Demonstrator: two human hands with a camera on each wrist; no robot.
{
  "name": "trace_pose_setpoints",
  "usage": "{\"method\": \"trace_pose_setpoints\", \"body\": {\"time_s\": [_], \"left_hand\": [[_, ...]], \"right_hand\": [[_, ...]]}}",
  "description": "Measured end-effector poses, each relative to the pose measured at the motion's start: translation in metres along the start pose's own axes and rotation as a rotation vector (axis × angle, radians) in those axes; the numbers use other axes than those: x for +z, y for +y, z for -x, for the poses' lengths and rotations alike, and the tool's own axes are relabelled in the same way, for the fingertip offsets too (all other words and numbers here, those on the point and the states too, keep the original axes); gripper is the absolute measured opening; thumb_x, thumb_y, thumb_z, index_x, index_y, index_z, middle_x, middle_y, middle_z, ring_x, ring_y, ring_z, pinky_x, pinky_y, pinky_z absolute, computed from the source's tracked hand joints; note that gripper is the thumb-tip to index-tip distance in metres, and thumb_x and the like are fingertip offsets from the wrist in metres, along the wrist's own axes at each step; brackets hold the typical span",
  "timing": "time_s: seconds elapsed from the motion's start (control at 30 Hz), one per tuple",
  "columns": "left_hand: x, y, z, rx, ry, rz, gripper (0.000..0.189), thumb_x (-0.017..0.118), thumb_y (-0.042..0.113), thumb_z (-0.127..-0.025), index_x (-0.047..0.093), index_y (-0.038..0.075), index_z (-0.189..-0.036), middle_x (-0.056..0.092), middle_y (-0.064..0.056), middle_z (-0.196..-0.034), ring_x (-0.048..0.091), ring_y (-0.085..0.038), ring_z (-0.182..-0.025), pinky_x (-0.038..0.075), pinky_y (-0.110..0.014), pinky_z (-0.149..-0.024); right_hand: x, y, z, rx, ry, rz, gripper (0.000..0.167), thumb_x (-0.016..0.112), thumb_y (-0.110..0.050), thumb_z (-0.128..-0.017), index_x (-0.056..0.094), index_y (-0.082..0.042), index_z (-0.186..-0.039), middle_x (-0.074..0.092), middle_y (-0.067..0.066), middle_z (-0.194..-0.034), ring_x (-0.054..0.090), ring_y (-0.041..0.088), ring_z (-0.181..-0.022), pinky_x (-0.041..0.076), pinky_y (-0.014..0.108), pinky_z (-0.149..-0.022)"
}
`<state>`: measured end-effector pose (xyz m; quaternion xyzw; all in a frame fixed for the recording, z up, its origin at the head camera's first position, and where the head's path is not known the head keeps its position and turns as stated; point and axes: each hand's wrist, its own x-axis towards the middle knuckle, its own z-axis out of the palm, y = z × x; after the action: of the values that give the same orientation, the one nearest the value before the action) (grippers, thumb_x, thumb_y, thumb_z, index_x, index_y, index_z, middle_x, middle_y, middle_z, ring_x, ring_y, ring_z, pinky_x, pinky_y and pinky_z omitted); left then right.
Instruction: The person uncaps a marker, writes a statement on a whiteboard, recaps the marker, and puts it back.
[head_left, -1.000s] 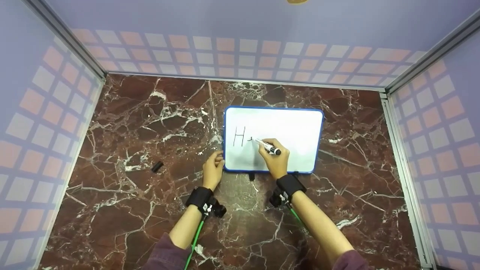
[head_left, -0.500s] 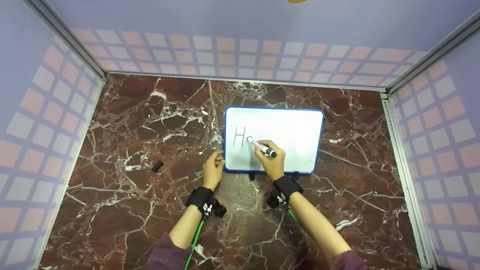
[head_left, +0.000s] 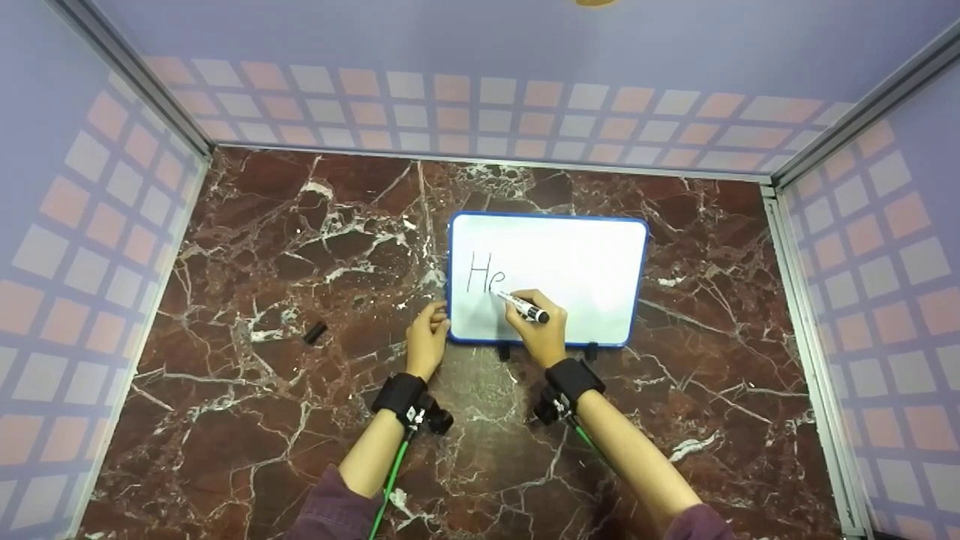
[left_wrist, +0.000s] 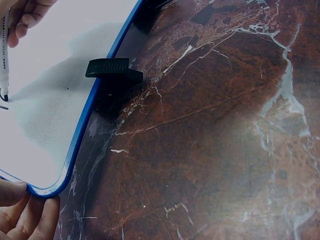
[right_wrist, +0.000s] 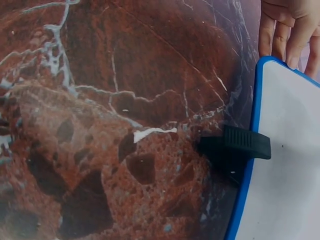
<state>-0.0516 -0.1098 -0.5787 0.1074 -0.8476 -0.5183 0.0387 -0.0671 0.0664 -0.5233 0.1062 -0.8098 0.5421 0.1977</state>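
- While R hand [head_left: 540, 336] grips the marker [head_left: 528, 309], tip by the "e" [head_left: 496, 281] on the whiteboard [head_left: 577, 259], even pressure seems best.
- L hand [head_left: 426, 341] pinches whiteboard's lower-left corner on table [head_left: 480, 457]; firm hold prob. stops slips.

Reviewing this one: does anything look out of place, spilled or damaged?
Nothing looks spilled or damaged. One stray item: a small black cylinder lies loose on the marbled tabletop, left of the whiteboard. It stands out for lying apart, but is probably just the cap of the marker in the right hand.
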Motion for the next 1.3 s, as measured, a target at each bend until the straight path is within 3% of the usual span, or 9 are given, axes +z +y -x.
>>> {"method": "trace_pose_setpoints", "body": {"time_s": [0.27,0.63,0.87,1.07,1.3], "left_hand": [[0.0,-0.001,0.0,0.006,0.005,-0.002,0.029,0.06,0.001,-0.085,0.061,0.002,-0.113,0.068,-0.022,-0.1,0.067,-0.034,-0.09,0.054,-0.043,-0.081],[0.001,-0.002,-0.001,0.003,0.009,0.008,0.029,0.059,-0.002,-0.084,0.061,0.001,-0.112,0.068,-0.023,-0.099,0.066,-0.035,-0.09,0.054,-0.043,-0.082],[0.002,-0.001,-0.002,-0.005,0.005,-0.009,0.029,0.059,0.0,-0.085,0.061,0.002,-0.113,0.068,-0.022,-0.099,0.066,-0.034,-0.091,0.054,-0.043,-0.083],[0.002,-0.001,-0.001,-0.01,0.0,-0.009,0.029,0.059,0.0,-0.085,0.061,0.002,-0.114,0.068,-0.022,-0.1,0.066,-0.034,-0.091,0.054,-0.042,-0.083],[0.001,-0.001,0.0,0.003,0.002,-0.019,0.029,0.058,0.0,-0.085,0.061,0.002,-0.114,0.068,-0.022,-0.1,0.067,-0.034,-0.09,0.054,-0.043,-0.082]], "right_hand": [[-0.003,0.001,0.003,-0.02,-0.012,0.029,0.009,0.066,0.007,-0.074,0.067,0.007,-0.083,0.069,0.018,-0.075,0.063,0.023,-0.062,0.048,0.014,-0.057],[-0.007,0.005,0.003,0.016,0.008,0.032,0.009,0.066,0.007,-0.072,0.067,0.007,-0.081,0.069,0.017,-0.073,0.058,0.011,-0.061,0.044,0.01,-0.056],[-0.011,0.005,0.0,0.006,0.037,0.051,0.009,0.066,0.007,-0.072,0.067,0.007,-0.081,0.069,0.018,-0.073,0.06,0.02,-0.059,0.045,0.012,-0.056],[-0.012,0.005,-0.001,-0.011,0.058,0.064,0.009,0.066,0.007,-0.072,0.067,0.007,-0.08,0.069,0.018,-0.072,0.059,0.015,-0.058,0.046,0.016,-0.055],[-0.018,0.003,-0.012,0.044,0.118,0.054,0.01,0.066,0.005,-0.074,0.068,0.007,-0.083,0.069,0.019,-0.075,0.059,0.011,-0.06,0.048,0.021,-0.054]]}}
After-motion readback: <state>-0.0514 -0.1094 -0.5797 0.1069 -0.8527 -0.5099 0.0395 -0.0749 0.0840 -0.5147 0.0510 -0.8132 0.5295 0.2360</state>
